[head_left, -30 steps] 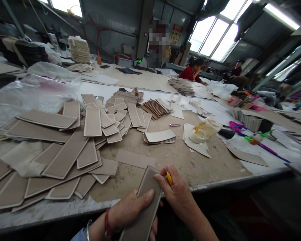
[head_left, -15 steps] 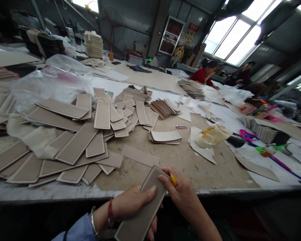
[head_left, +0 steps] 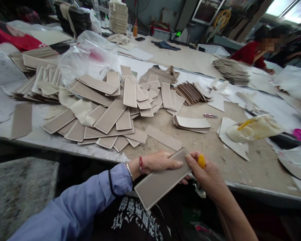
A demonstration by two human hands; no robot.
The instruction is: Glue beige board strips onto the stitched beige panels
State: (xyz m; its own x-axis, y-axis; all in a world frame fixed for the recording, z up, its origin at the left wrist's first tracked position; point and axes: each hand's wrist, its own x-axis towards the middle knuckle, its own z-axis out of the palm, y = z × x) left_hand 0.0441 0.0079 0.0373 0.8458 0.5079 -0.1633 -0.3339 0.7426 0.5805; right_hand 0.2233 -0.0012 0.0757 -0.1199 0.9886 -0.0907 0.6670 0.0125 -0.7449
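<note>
A long taupe panel with a pale edge (head_left: 163, 180) is held tilted above my lap, just off the table's front edge. My left hand (head_left: 163, 163) grips it from the left, thumb on top and fingers underneath. At its upper right corner, my right hand (head_left: 203, 170) pinches the panel between thumb and fingers. A yellow-handled tool (head_left: 201, 161) sticks up from the right hand; its lower part is hidden. A heap of similar panels (head_left: 110, 117) lies beyond on the table, and a flat taupe strip (head_left: 163, 137) rests just past my hands.
A short stack of curved pieces (head_left: 192, 123) lies ahead. To the right stands a glue-smeared container (head_left: 240, 132) with a yellow brush, on a pale scrap. Small pink snips (head_left: 210, 115) lie near it. A person in red (head_left: 248, 53) leans over the table at the far right.
The view has turned left and down, showing more of my left sleeve and lap. Both hands still hold the panel, which now lies more level across my lap.
</note>
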